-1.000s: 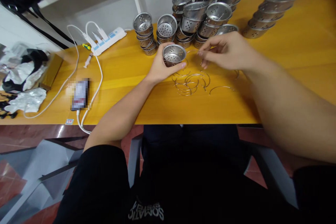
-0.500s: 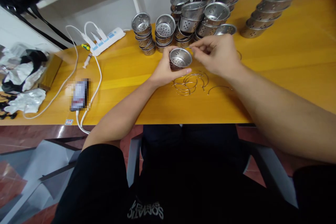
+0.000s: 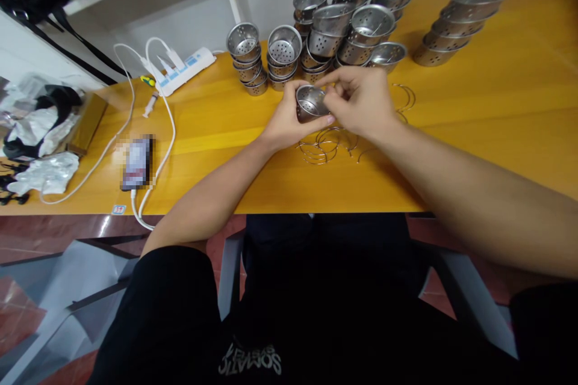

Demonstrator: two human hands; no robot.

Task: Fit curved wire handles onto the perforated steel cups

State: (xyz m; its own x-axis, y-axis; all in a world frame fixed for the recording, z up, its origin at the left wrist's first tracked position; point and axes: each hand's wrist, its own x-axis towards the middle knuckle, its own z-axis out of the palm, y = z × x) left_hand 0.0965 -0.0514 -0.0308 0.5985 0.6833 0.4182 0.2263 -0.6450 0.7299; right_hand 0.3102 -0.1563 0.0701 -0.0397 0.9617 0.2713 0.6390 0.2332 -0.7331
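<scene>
My left hand (image 3: 291, 117) is wrapped round a small perforated metal cup (image 3: 309, 102), tilted with its mouth towards me. My right hand (image 3: 356, 96) is at the cup's right side, its index finger at the rim and its thumb near the opening. Its fingers are bent in a pinch over a thin wire, now mostly hidden by them. Below the hands, several curved wire handles (image 3: 318, 150) lie loosely on the table. More curved wires (image 3: 406, 99) lie just beyond my right wrist.
Stacks of perforated cups (image 3: 244, 54) stand along the back, with another leaning stack (image 3: 451, 30) at the right. To the left are a white power strip (image 3: 187, 72) with cables, a syringe (image 3: 150, 104), a phone (image 3: 136, 162) and plastic bags (image 3: 45, 171).
My right hand has moved left and inward, so its fingers now overlap the cup's right rim. The cup has shifted slightly right in my left hand. The wires behind my right wrist show more.
</scene>
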